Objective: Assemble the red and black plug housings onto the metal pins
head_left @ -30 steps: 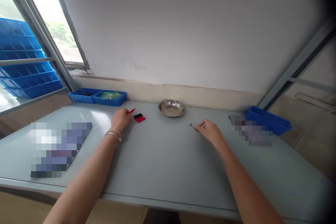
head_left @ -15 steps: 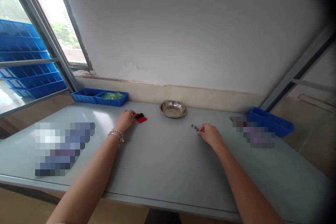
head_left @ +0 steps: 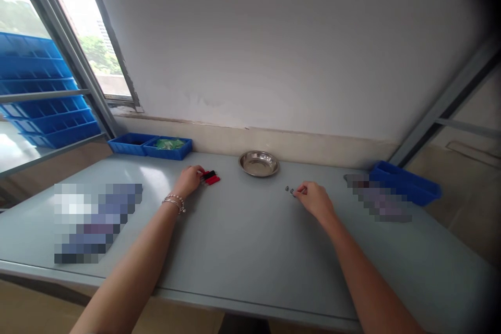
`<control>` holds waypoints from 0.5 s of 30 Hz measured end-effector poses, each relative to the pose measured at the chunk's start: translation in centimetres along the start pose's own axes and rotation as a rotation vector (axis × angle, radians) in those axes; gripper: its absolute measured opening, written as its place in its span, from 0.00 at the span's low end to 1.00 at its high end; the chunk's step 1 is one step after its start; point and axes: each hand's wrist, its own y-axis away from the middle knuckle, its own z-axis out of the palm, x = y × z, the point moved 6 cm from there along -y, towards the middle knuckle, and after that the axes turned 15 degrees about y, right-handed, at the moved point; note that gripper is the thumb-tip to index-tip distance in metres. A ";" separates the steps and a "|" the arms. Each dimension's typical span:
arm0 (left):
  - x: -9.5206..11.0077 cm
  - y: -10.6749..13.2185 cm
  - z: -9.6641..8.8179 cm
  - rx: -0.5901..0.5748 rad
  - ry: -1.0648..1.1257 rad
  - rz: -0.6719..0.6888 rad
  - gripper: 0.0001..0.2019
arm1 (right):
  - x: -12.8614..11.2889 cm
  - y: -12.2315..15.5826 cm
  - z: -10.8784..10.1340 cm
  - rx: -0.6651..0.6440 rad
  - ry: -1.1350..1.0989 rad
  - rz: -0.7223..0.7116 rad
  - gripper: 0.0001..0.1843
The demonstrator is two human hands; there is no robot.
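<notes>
My left hand (head_left: 189, 179), a bracelet on its wrist, rests on the grey table (head_left: 242, 240) with its fingers curled against a small pile of red and black parts (head_left: 210, 177). Whether it grips one of them I cannot make out. My right hand (head_left: 314, 199) lies further right, its fingertips pinched at a few small dark metal pieces (head_left: 288, 189) on the table. A round steel bowl (head_left: 259, 163) stands between and beyond the two hands, near the wall.
Two blue trays (head_left: 151, 146) sit at the back left, one with green items in it. Another blue tray (head_left: 407, 183) is at the back right. Blurred patches lie at the left and right of the table. A window and stacked blue crates are at the left.
My left hand has set the red piece down by the red and black pile and stays against it. My right hand has shifted slightly among the small metal pieces.
</notes>
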 end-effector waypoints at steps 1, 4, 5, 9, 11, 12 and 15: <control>0.1 0.0 0.0 0.002 0.002 0.000 0.16 | -0.1 0.0 0.0 -0.005 -0.007 -0.003 0.04; 0.2 0.2 0.0 0.014 0.010 -0.002 0.16 | -0.3 0.0 -0.2 -0.029 -0.014 -0.005 0.05; 0.3 0.3 -0.1 0.021 0.014 -0.005 0.16 | -0.3 0.0 -0.3 -0.037 -0.017 -0.002 0.05; 1.0 0.5 -0.6 0.050 0.038 0.001 0.15 | -0.5 -0.1 -0.4 -0.058 -0.049 -0.008 0.05; 2.0 0.6 -0.9 0.040 0.050 0.043 0.14 | -0.7 -0.1 -0.5 -0.054 -0.069 -0.024 0.05; 2.6 0.7 -0.9 0.017 0.055 0.073 0.14 | -0.7 -0.2 -0.6 -0.049 -0.080 -0.032 0.05; 4.3 1.2 -0.6 -0.117 0.058 0.156 0.11 | -1.0 -0.1 -0.8 -0.031 -0.135 -0.051 0.04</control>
